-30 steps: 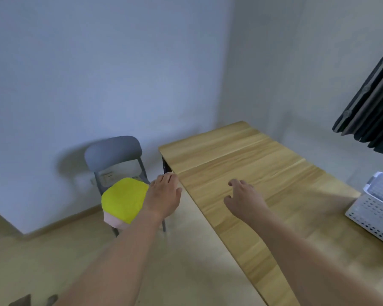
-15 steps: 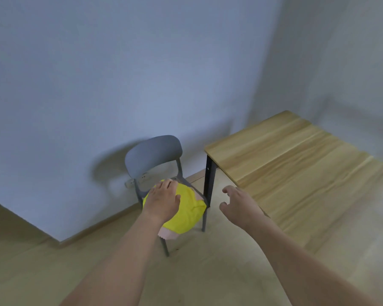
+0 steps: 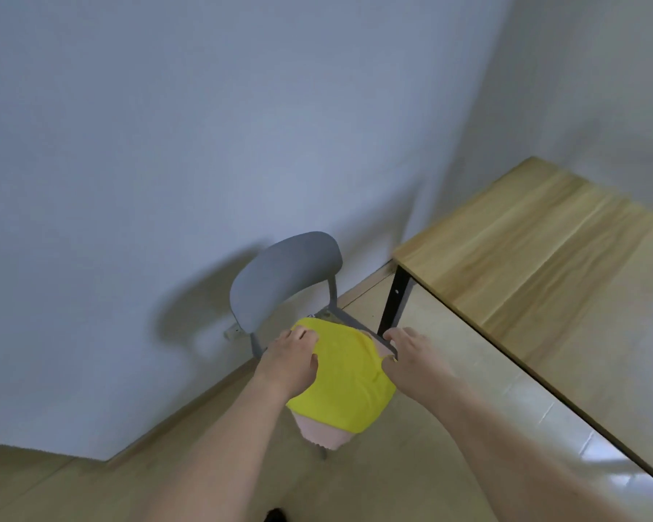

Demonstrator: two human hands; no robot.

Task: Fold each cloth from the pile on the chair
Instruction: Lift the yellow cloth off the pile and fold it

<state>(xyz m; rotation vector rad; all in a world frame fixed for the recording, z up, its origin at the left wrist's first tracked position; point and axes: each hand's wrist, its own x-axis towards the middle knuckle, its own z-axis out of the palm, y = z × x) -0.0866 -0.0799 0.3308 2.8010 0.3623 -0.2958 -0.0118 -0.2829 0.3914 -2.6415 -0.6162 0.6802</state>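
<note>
A yellow cloth (image 3: 345, 374) lies on top of the pile on the grey chair (image 3: 283, 280), with a pink cloth (image 3: 323, 433) showing under it at the seat's front edge. My left hand (image 3: 293, 357) grips the yellow cloth at its far left side, fingers curled into the fabric. My right hand (image 3: 411, 356) pinches the cloth's right edge between thumb and fingers. The cloth is slightly bunched between the two hands. The chair seat is hidden under the pile.
A wooden table (image 3: 536, 265) stands to the right of the chair, its black leg (image 3: 393, 307) close to my right hand. A pale wall runs behind the chair, with a socket (image 3: 234, 332) low on it. Wood floor (image 3: 393, 465) lies in front.
The view has swung left toward the chair. Both hands moved onto the pile; the right hand came off the table side and took the yellow cloth's right edge.
</note>
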